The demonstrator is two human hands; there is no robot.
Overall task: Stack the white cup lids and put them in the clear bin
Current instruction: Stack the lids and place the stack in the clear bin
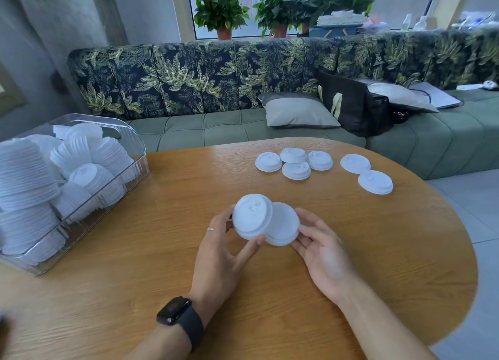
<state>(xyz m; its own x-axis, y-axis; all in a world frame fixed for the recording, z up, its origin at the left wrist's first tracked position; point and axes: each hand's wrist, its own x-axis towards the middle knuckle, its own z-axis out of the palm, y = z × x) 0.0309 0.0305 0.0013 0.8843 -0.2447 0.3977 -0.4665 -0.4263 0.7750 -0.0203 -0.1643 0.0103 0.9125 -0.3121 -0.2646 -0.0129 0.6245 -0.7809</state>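
Lids [266, 220] held above open table [351, 251]

Not much gear on this person, honestly. Both forearms are bare, no sleeves showing anywhere in the shot. The left hand [220, 254] has a thin silvery ring [210, 228] on one finger. On the left wrist there's a smartwatch [175, 311], a black rounded-rectangle case with a dark blank screen, on a wide matte black band [195, 330] that wraps snug around the wrist. The right hand [322, 247] has nothing on it at all: no ring, no watch, no strap.
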